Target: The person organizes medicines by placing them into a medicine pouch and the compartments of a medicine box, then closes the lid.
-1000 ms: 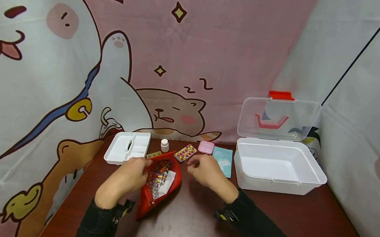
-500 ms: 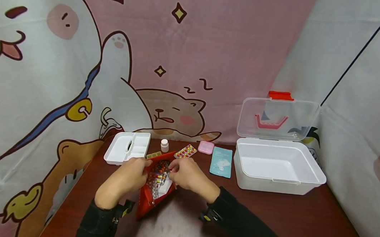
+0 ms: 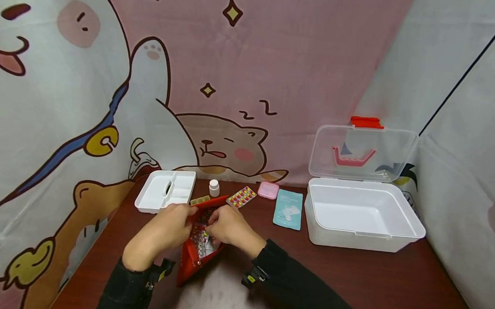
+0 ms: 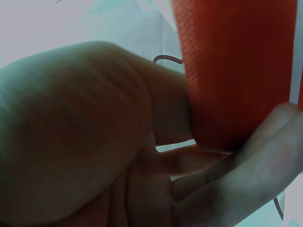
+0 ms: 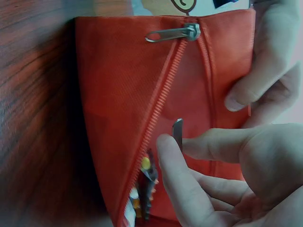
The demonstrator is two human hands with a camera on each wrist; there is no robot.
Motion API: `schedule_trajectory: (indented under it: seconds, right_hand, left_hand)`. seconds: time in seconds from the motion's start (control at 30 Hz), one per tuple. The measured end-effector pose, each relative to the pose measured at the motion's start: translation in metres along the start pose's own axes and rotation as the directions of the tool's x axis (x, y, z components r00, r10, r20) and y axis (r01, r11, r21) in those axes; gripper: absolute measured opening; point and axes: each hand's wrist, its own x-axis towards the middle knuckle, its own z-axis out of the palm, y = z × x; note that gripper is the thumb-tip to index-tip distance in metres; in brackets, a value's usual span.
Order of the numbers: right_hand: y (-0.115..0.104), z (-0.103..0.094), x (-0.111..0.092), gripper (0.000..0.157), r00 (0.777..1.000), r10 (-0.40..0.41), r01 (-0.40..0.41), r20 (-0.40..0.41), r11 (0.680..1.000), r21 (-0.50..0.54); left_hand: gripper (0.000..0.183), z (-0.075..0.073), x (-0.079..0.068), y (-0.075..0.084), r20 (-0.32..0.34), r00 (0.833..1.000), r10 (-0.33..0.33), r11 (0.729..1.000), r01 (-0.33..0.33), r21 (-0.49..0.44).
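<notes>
Grips the side edge of a red pouch [image 3: 188,267] in the left hand [image 3: 159,234], with fingers bent round the cloth. At the pouch's mouth, pinches a small metallic piece [image 5: 177,135] between thumb and finger of the right hand [image 3: 228,228], barely parted. See that piece in the right wrist view only; cannot identify it, nor judge the depth of the fingertips. Find there too a metal zip pull [image 5: 165,34] at one end of the unzipped mouth. From the head view, pick out blister packs [image 3: 203,241] inside. In the left wrist view, see mainly palm, fingers and red cloth.

Find the pouch closer to the left edge of the table [image 3: 396,283] than to the right. Along the far edge, from the left corner, see a white divided tray [image 3: 182,195], white bottle [image 3: 214,188], colourful blister pack [image 3: 241,197], pink case [image 3: 268,190] and teal packet [image 3: 288,209]. Near the right edge, see a white box [image 3: 352,237] with its clear lid [image 3: 363,142] raised. Between pouch and right edge, see brown tabletop crossed by the right sleeve [image 3: 304,279].
</notes>
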Motion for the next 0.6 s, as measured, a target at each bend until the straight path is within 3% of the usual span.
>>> schedule_trajectory:
  seconds: [0.33, 0.6]
  right_hand:
    - [-0.001, 0.015, 0.009, 0.013, 0.997, 0.045, -0.048, -0.070, 0.998, -0.047]
    - [-0.001, 0.021, 0.012, 0.013, 0.999, 0.034, -0.030, -0.040, 0.995, 0.091]
  left_hand:
    - [0.041, -0.001, 0.000, -0.001, -0.004, 1.000, 0.005, 1.000, -0.005, -0.004]
    - [0.043, -0.001, 0.000, 0.000, 0.006, 1.000, -0.019, 1.000, 0.019, -0.011]
